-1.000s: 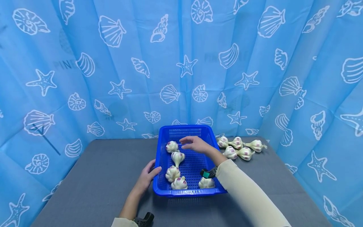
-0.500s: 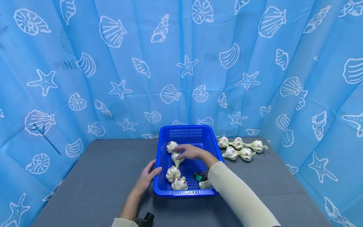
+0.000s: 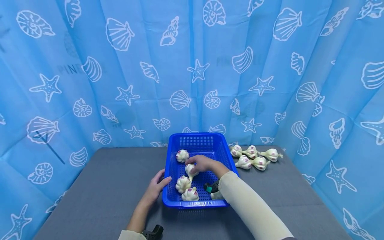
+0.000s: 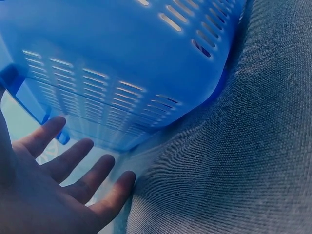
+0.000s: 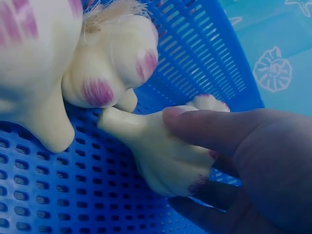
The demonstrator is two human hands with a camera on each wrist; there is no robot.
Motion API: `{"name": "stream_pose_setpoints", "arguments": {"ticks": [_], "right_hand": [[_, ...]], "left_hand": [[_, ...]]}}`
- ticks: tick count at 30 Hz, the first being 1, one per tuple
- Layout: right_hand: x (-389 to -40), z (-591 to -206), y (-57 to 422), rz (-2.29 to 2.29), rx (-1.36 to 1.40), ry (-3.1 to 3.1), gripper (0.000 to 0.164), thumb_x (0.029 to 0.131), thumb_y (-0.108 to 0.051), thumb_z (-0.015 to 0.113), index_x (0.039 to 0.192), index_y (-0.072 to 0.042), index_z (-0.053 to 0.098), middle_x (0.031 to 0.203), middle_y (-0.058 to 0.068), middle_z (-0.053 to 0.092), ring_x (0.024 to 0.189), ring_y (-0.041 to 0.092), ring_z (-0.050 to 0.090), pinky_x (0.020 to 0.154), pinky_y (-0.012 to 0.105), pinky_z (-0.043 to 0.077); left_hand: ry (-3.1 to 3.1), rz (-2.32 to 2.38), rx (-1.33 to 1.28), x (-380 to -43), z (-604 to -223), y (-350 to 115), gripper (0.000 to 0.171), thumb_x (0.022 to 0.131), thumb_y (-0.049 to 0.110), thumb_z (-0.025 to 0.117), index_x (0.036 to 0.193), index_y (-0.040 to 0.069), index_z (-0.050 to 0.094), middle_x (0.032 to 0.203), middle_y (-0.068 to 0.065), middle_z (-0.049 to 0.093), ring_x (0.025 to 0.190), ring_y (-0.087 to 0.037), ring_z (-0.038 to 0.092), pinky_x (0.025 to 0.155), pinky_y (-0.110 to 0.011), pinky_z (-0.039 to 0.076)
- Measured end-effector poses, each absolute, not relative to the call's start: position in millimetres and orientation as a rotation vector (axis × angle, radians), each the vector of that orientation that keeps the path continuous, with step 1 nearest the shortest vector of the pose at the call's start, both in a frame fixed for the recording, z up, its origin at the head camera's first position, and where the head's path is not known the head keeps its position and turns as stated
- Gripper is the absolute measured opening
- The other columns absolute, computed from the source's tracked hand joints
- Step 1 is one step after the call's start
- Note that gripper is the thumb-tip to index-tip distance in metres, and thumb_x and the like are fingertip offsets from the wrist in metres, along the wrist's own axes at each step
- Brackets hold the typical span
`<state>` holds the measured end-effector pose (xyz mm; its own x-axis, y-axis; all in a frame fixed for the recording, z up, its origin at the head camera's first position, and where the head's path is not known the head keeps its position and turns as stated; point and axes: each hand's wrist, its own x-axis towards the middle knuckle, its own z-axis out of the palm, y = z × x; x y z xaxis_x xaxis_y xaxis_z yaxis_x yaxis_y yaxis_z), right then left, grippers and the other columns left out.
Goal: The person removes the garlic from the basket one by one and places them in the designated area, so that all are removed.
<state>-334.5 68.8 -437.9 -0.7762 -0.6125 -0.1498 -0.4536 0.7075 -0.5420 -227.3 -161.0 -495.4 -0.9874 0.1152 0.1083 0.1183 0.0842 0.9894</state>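
A blue plastic basket (image 3: 207, 203) stands on the grey table with several white, purple-marked garlic bulbs inside. My right hand (image 3: 204, 163) reaches in and pinches one garlic bulb (image 5: 161, 151) between thumb and fingers; its stem points toward a neighbouring bulb (image 5: 114, 61) in the right wrist view. My left hand (image 3: 154, 186) is at the basket's left side, thumb at the rim and fingers (image 4: 97, 175) straight and spread along the outside. One bulb (image 3: 182, 155) lies behind the held one, and two sit in front; another (image 3: 216, 195) is partly hidden by my right wrist.
Several more garlic bulbs (image 3: 250, 152) lie on the table right of the basket, toward the back. A blue curtain (image 3: 198, 70) with white shell prints hangs behind the grey table (image 3: 120, 180).
My right hand has moved left and down in the basket and taken hold of a garlic bulb, which is shifted slightly to the right. The left hand has stayed in place.
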Motion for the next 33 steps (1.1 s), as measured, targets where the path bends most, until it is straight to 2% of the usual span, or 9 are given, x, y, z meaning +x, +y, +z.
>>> {"name": "stream_pose_setpoints", "arguments": {"ticks": [7,16,27,33], "right_hand": [[-335,-435,76,-0.802,-0.818,2.575,0.039,0.088,-0.012,0.071,0.126,-0.005,0.065,0.125,0.005,0.063,0.122,0.027,0.053,0.101,0.042,0.042],[-331,-423,90,-0.884,-0.828,2.613,0.036,0.089,-0.01,0.07,0.125,-0.005,0.065,0.124,0.007,0.064,0.118,0.029,0.055,0.093,0.042,0.047],[-329,-408,110,-1.052,-0.773,2.664,0.034,0.09,-0.011,0.069,0.124,-0.012,0.066,0.124,0.006,0.063,0.113,0.028,0.058,0.084,0.037,0.052],[-327,-402,119,-1.1,-0.769,2.706,0.035,0.09,-0.011,0.07,0.125,-0.011,0.066,0.124,0.008,0.063,0.111,0.028,0.06,0.083,0.037,0.053]], "left_hand": [[-2.32,-2.099,-0.25,-225,-494,-160,0.053,0.097,0.025,0.056,0.142,0.002,0.043,0.137,-0.025,0.048,0.122,-0.04,0.049,0.095,-0.054,0.045],[-2.326,-2.093,-0.237,-226,-493,-159,0.053,0.097,0.027,0.057,0.143,0.003,0.043,0.138,-0.025,0.048,0.124,-0.041,0.048,0.096,-0.055,0.045],[-2.316,-2.098,-0.241,-226,-494,-159,0.053,0.097,0.026,0.057,0.142,0.002,0.043,0.137,-0.026,0.049,0.122,-0.039,0.049,0.094,-0.053,0.046],[-2.316,-2.107,-0.222,-224,-493,-158,0.053,0.098,0.025,0.057,0.144,0.004,0.042,0.139,-0.025,0.047,0.124,-0.04,0.048,0.095,-0.054,0.045]]}}
